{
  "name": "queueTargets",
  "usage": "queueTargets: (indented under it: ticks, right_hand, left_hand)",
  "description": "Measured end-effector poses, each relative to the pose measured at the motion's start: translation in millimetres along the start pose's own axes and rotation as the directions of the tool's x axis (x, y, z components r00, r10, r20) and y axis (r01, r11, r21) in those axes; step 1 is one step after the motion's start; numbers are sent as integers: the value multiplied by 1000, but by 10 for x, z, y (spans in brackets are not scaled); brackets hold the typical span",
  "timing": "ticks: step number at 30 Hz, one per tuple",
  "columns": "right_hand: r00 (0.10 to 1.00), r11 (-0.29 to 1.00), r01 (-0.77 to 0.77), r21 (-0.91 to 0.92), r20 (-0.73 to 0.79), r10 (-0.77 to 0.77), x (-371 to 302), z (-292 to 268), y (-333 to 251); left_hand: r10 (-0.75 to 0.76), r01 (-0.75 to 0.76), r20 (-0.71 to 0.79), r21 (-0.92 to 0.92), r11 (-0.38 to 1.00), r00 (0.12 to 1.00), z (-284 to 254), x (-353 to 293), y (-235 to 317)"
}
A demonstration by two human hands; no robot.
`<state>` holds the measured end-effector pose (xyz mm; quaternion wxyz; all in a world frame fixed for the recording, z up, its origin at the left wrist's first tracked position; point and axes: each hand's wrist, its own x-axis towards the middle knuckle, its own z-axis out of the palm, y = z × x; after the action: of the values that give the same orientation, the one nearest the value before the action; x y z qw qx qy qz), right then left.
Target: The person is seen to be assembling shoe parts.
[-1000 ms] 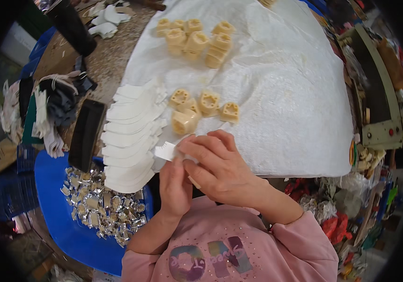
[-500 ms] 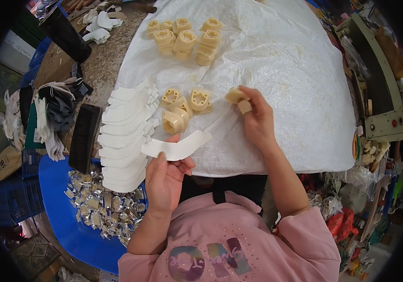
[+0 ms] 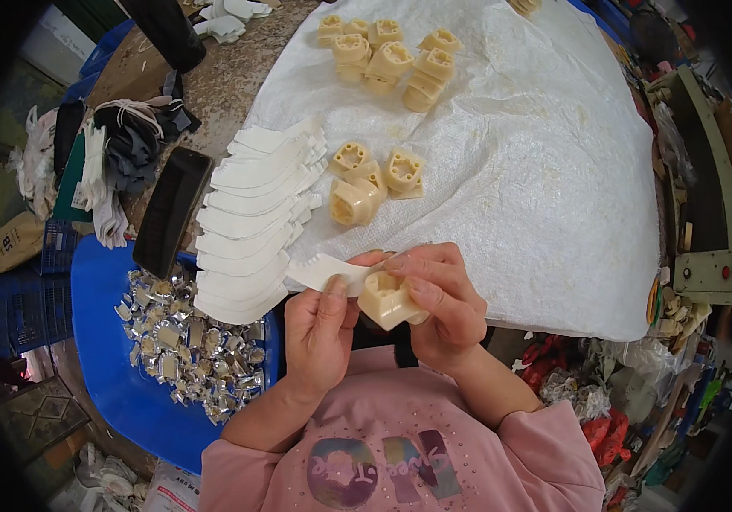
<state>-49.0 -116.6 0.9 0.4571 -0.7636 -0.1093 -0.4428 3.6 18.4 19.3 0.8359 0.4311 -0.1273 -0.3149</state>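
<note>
My left hand [image 3: 325, 328] pinches a curved white strip [image 3: 319, 271] with notched edges between thumb and fingers. Close beside it, my right hand [image 3: 447, 299] grips a cream plastic heel-like block [image 3: 386, 299], its hollow end turned up. The strip's right end meets the block, partly hidden by my fingers. Just beyond my hands, several loose cream blocks [image 3: 356, 198] rest on the white woven sheet [image 3: 537, 213]. To their left, a fanned row of white strips [image 3: 251, 226] overlaps down the table edge.
More cream blocks [image 3: 387, 64] are grouped at the far side. A blue basin [image 3: 97, 341] at the left holds many shiny silver pieces [image 3: 187, 350]. A black phone [image 3: 171, 209] lies beside the strips, and a dark tumbler [image 3: 165, 30] stands far left. A grey-green machine [image 3: 707, 196] is at right.
My right hand has come left and nearer with the cream block, up to the strip in my left hand. The view has shifted, so the table things appear moved right.
</note>
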Motion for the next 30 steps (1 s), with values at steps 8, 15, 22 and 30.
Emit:
queueTargets:
  ticks: [8,15,22,30]
  right_hand:
    - [999,999,43,-17,-4,-43,-2,18,10]
    - [999,998,38,-42,-20,-39,-52,31,67]
    - [996,950,87,-300,-9,-94,-28,23,84]
    - [985,865,98,-491,173,-14,149,-139,-125]
  left_hand:
    - [41,-41,4,33,999,999,23,-39,29]
    - [37,-37,3,140,989,999,80,-68,9]
    - [118,-112,-8,248,962,993,34,-64,-40]
    - [320,-196,-28,739,645,947,-84,-22,134]
